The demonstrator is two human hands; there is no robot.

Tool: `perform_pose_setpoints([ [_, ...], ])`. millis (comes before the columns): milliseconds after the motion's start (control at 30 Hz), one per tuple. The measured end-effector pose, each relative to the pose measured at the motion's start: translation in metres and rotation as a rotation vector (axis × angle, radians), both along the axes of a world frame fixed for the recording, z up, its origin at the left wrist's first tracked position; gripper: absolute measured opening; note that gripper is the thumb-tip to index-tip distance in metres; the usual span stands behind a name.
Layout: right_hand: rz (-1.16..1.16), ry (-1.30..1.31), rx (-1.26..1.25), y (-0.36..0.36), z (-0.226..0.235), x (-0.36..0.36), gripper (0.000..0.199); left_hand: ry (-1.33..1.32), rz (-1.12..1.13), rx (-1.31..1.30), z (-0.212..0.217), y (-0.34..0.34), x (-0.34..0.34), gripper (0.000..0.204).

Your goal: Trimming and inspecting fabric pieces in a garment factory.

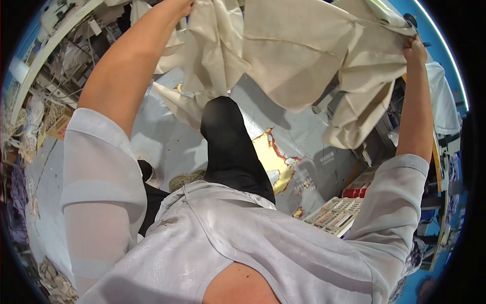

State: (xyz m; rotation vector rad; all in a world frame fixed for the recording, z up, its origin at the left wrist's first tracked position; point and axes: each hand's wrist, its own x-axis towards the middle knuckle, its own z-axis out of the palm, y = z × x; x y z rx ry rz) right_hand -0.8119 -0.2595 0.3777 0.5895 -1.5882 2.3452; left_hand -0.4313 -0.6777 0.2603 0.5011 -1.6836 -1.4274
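Note:
A large beige garment [291, 61] with visible seams is stretched out in front of me, high in the view. Its folds hang down, and a sleeve-like part droops at the right. My right hand [415, 50] is closed on the garment's right edge. At the top edge, my left hand [186, 5] is closed on the bunched cloth at the other side; the frame cuts off part of this hand. Both arms are raised and spread apart, and the garment's upper part runs out of view.
Below the cloth is a grey floor [316, 157] with a worn yellow patch [273, 159]. A pale slatted plastic crate [334, 215] stands at my right. Cluttered machines and cloth line the left, with a cardboard box [59, 124]. Pale cloth [441, 101] hangs at the far right.

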Motion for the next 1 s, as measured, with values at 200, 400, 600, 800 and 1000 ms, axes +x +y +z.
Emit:
perform_pose_setpoints([
  [200, -0.019, -0.022, -0.02, 0.001, -0.017, 0.011, 0.009, 0.056, -0.018, 0.075, -0.002, 0.017, -0.006, 0.018],
  [400, -0.003, -0.08, -0.031, -0.019, -0.03, 0.041, 0.012, 0.177, -0.171, 0.253, -0.009, 0.01, -0.002, 0.02],
  [600, -0.012, -0.096, -0.019, -0.011, -0.044, 0.011, 0.011, 0.187, -0.162, 0.374, -0.005, 0.029, -0.014, 0.022],
  [800, -0.054, -0.102, 0.048, -0.023, -0.051, 0.002, 0.014, 0.267, -0.247, 0.444, -0.025, -0.007, -0.03, 0.019],
  [1000, 0.058, -0.12, 0.026, -0.033, -0.06, 0.002, 0.012, 0.314, -0.242, 0.458, -0.034, -0.013, -0.038, 0.018],
])
